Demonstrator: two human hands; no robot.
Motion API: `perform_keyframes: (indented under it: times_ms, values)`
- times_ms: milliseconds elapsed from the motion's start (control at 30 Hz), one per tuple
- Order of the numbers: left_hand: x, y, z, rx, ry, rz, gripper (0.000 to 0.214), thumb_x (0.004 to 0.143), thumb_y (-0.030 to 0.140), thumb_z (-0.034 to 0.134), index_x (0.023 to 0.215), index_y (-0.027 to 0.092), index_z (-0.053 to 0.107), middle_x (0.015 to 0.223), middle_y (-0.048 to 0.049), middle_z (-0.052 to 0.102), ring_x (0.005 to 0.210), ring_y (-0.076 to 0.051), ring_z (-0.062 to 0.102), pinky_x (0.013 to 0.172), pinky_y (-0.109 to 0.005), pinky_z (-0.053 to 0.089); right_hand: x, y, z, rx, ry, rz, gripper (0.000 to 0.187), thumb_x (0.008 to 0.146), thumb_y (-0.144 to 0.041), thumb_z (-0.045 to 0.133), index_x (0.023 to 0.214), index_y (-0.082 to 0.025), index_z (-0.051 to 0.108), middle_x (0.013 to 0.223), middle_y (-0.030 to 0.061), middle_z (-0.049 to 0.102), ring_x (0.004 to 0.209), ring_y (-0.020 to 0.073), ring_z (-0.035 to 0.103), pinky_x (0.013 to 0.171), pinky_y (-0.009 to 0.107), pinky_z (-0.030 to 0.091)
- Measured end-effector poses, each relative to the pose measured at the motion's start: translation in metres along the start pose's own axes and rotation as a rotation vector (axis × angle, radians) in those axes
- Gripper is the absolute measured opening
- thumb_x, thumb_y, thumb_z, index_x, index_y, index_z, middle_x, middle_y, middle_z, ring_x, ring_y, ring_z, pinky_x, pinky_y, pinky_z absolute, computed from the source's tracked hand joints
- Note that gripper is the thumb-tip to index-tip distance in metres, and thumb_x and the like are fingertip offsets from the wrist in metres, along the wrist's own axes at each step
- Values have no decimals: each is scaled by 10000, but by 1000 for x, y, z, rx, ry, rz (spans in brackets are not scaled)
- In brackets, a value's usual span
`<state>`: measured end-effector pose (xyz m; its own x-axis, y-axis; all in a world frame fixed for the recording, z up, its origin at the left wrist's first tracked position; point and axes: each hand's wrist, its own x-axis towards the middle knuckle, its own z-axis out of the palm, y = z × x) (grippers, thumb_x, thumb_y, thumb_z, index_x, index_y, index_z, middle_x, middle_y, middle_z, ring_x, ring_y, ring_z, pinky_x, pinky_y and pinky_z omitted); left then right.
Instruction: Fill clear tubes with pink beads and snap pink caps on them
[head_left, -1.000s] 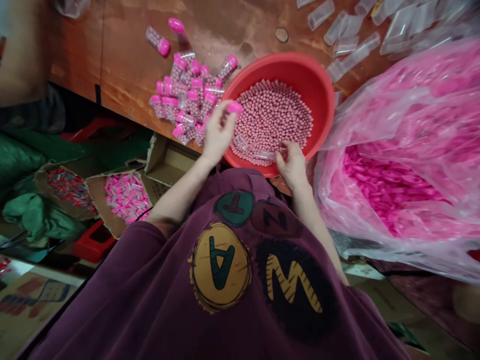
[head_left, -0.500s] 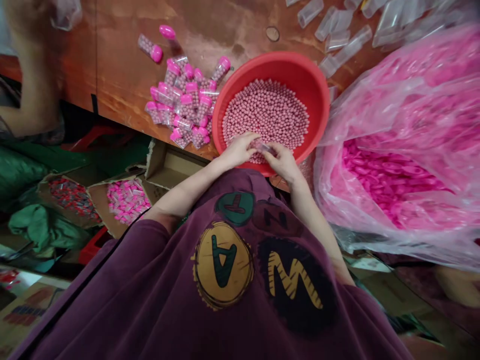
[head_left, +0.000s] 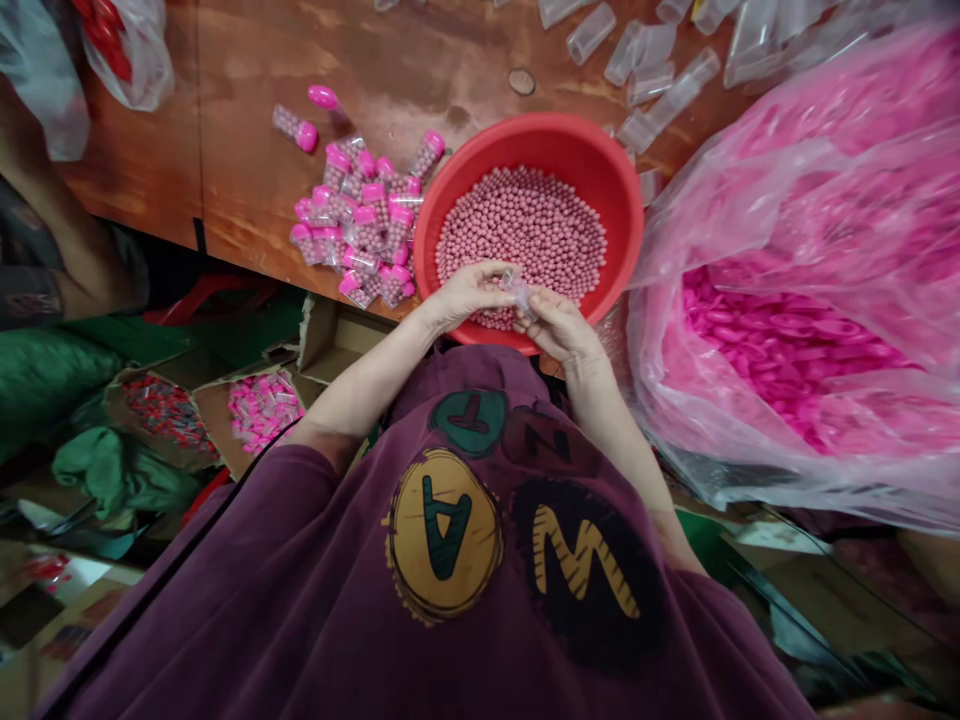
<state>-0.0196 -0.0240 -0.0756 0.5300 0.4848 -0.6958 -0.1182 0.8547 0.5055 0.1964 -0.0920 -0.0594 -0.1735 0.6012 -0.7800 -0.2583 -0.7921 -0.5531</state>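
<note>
Closed in over the red basin (head_left: 525, 128), my right hand (head_left: 561, 330) narrowly pinches the light, brittle clear tube (head_left: 519, 293) mid-body, left hand (head_left: 469, 295) curled beside it.

Upside-down letters on maroon T-shirt (head_left: 330, 570), T (head_left: 471, 423) on green patch, N (head_left: 550, 442) on red, A (head_left: 442, 535) on yellow, M (head_left: 585, 572) on black

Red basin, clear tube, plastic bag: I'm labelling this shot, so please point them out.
Red basin (head_left: 525, 138): head view, inner wall.
Clear tube (head_left: 517, 290): head view, middle of body.
Plastic bag (head_left: 825, 130): head view, upper film.
</note>
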Motion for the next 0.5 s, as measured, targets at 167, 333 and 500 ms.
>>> perform_keyframes:
  times_ms: [167,333,500]
  values:
    - [4,-11,1,216,51,226,662,738,420,1111,1299,184,851,1376,-125,851,1122,-235,810,1023,-360,667,6,8,5,113,37,-28,609,751,-720,1072,1081,-307,768,960,-10,783,752,179,612,733,372,655]
    - [5,-21,-15,351,65,425,614,1009,580,917,1515,278,746,1565,-142,785,1139,-255,828,985,-413,690,19,16,5,277,216,19,399,914,-542,1000,968,-296,691,821,-44,690,658,129,547,666,274,609]
    - [21,-7,-24,716,169,463,597,1065,341,839,1642,262,704,1620,-154,764,1319,-291,818,1169,-462,677,26,31,18,-221,318,-15,274,1062,-517,831,1196,-286,769,911,21,733,780,218,691,791,389,695]
